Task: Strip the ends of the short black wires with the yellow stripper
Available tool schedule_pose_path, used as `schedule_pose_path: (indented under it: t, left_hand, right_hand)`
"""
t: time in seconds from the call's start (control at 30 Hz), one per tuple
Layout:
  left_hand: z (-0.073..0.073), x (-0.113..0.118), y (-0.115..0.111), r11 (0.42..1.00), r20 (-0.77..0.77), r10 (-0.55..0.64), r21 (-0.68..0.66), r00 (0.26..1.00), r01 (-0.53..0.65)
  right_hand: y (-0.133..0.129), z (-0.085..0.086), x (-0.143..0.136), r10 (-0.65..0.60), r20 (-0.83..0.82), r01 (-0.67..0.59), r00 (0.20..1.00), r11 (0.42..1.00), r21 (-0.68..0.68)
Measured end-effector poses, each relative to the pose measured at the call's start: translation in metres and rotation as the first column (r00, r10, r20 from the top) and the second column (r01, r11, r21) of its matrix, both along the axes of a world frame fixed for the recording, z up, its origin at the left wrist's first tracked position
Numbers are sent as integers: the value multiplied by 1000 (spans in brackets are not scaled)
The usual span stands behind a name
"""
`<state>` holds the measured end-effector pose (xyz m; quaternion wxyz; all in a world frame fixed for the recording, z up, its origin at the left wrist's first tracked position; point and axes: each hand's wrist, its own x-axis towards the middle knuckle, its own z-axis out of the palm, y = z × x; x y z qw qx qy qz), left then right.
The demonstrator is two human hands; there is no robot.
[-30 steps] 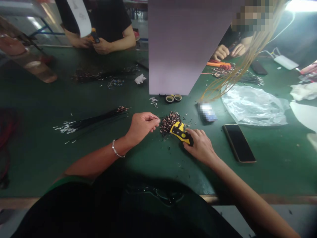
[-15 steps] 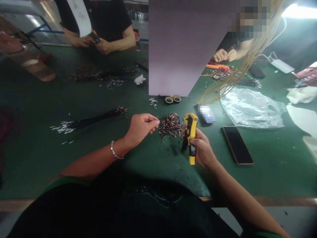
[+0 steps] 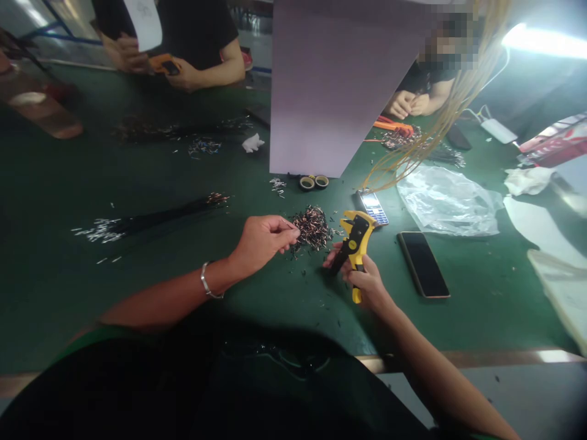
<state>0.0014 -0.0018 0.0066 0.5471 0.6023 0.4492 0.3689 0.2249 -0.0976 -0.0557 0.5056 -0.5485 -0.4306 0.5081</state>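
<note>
My left hand [image 3: 266,241] is closed in a pinch at the left edge of a heap of short dark and coppery pieces [image 3: 312,227]; whatever lies between thumb and finger is too small to name. To the right of the heap, my right hand [image 3: 367,281] grips a yellow and black wire stripper [image 3: 356,244], its jaws pointing up and its handles spread. A bundle of black wires [image 3: 160,220] with silvery ends at the left and coppery ends at the right lies left of my left hand.
Beyond the heap are two tape rolls [image 3: 314,182] and a purplish panel [image 3: 316,91]. A keypad phone [image 3: 373,208], a dark smartphone [image 3: 422,264] and a plastic bag [image 3: 447,198] lie at the right. Two people work across the green table [image 3: 275,318].
The wire stripper has tilted and its handles are spread wider in my right hand. My left hand is still pinched by the heap. The whole view has shifted slightly.
</note>
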Motion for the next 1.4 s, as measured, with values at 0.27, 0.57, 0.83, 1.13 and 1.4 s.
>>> schedule_pose_path:
  t: [0.27, 0.57, 0.83, 1.13, 1.4]
  left_hand:
    - [-3, -1, 1, 999, 30, 34, -8, 999, -33]
    - [-1, 2, 2, 987, 108, 63, -152, 992, -46]
    - [-3, 4, 1, 980, 132, 47, -197, 990, -21]
    - [-7, 4, 2, 972, 206, 33, -235, 978, 16]
    - [-8, 6, 1, 958, 205, 11, -284, 979, 49]
  right_hand:
    - [4, 14, -15, 72, -85, -74, 994, 997, -10]
    - [22, 27, -34, 193, -50, -190, 980, 980, 66]
    - [26, 15, -43, 211, -17, -207, 977, 972, 114]
    - [26, 15, -39, 216, 83, -225, 973, 966, 124]
    - [28, 13, -39, 193, 163, -216, 968, 966, 144]
